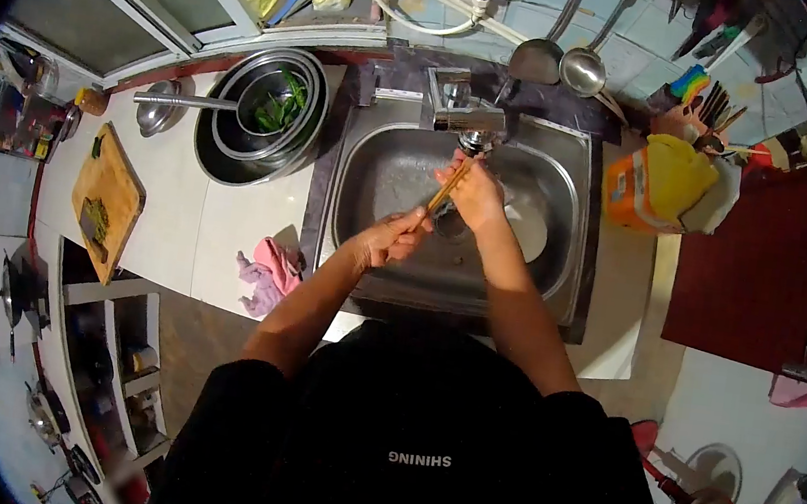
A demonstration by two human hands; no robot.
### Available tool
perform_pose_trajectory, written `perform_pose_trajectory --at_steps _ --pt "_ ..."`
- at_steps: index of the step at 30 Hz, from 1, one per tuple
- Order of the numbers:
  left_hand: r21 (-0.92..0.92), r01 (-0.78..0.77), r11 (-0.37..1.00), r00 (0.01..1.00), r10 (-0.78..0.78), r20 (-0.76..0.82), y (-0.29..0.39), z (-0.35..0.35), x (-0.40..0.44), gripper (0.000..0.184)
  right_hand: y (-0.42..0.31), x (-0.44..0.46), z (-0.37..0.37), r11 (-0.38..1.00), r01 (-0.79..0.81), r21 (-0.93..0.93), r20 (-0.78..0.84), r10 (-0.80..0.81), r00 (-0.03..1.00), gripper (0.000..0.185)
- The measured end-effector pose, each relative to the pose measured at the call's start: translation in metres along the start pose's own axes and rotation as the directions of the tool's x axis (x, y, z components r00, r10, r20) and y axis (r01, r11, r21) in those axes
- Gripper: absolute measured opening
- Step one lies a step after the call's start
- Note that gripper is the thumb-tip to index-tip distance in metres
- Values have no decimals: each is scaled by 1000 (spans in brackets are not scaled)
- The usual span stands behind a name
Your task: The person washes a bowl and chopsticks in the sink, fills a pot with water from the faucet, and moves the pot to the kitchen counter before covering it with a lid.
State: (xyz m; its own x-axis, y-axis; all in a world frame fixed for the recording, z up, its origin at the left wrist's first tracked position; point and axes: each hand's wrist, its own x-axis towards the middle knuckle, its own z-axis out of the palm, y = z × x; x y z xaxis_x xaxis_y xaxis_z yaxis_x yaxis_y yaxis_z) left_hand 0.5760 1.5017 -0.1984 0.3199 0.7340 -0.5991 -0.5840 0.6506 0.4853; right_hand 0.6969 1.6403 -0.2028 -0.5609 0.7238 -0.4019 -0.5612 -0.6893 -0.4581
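Note:
Over the metal sink (383,171), my left hand (391,238) is closed round the lower end of some wooden chopsticks (448,186). My right hand (477,196) grips their upper part, just under the faucet (470,119). The chopsticks slant up to the right between both hands; their exact number is unclear. A pale round thing (527,229) lies in the sink's right part, partly hidden by my right forearm. The drain sits below the hands.
Nested metal bowls (203,142) with green leaves (282,108) stand left of the sink. Further left lies a cutting board (120,177) with a knife. A pink cloth (273,266) is near the counter's front edge. An orange and yellow package (645,189) stands at right.

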Motion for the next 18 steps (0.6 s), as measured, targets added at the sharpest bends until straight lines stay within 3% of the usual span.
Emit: perform_pose_trajectory --at_steps 1,2,6,9,10,13,14,18 --pt "178 -65 982 997 72 -34 8 5 1 33 -5 -1 -6 994 42 -105 -17 -44 999 28" --pt "227 -118 967 993 121 -1 13 4 8 30 -13 -2 -12 985 89 -145 56 -81 995 21" --pt "377 -325 867 938 348 8 37 21 49 30 -38 -5 4 863 310 -398 72 -307 949 13" --pt "381 -456 804 875 484 27 41 33 78 31 -48 5 -2 701 298 -649 101 -309 946 10" --pt "355 -504 788 851 524 45 40 37 85 31 -51 8 -5 662 245 -709 105 -245 964 9" --pt "418 -524 742 840 531 111 36 29 80 32 -63 2 2 717 240 -655 33 -290 956 8" --pt "462 -512 724 847 515 132 34 24 71 32 -69 -3 7 802 231 -551 -29 -295 955 9" --pt "473 -334 815 934 354 49 19 22 26 29 -61 9 -17 949 99 -301 -189 -161 969 19"
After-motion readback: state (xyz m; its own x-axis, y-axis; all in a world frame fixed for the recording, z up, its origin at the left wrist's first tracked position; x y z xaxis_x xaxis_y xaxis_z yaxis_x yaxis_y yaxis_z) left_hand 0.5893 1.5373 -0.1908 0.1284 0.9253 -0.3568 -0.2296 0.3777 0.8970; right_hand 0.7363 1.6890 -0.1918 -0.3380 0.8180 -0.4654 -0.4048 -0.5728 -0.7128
